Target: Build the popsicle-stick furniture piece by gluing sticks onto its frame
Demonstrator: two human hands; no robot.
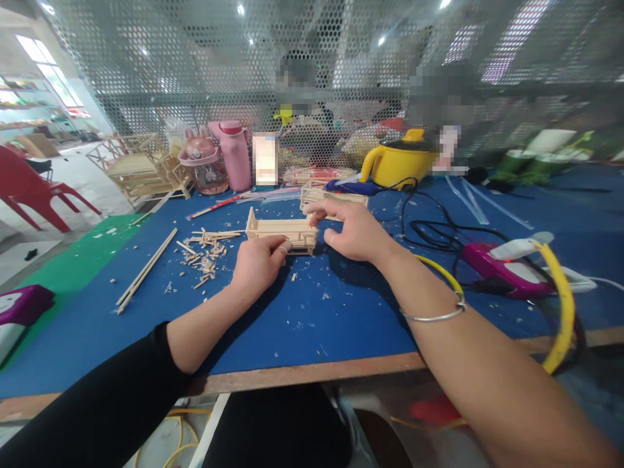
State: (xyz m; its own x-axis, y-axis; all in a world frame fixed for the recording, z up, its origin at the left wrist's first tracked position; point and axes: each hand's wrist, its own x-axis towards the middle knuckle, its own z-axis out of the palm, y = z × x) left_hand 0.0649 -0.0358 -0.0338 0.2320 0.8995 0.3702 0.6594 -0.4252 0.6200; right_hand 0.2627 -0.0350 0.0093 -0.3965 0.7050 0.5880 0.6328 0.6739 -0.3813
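Observation:
A small bench-like model (283, 227) built of thin pale wooden sticks rests on the blue table. My left hand (258, 261) is closed on its near side, thumb and fingers pinching the front rail. Over the model's right end reaches my right hand (355, 226), its fingers bent and the thumb held apart. Those fingertips are at the end post; whether they touch it is hard to tell. Just behind stands a second stick model (358, 199), partly covered by my right hand. Cut stick pieces (207, 259) lie scattered to the left of my left hand.
Two long sticks (146, 272) lie at left. Along the back stand a pink bottle (234, 156), a lit phone (265, 159) and a yellow pot (402, 162). A black cable (433, 227) and purple power strip (507, 270) occupy the right. A larger stick structure (139, 169) stands back left.

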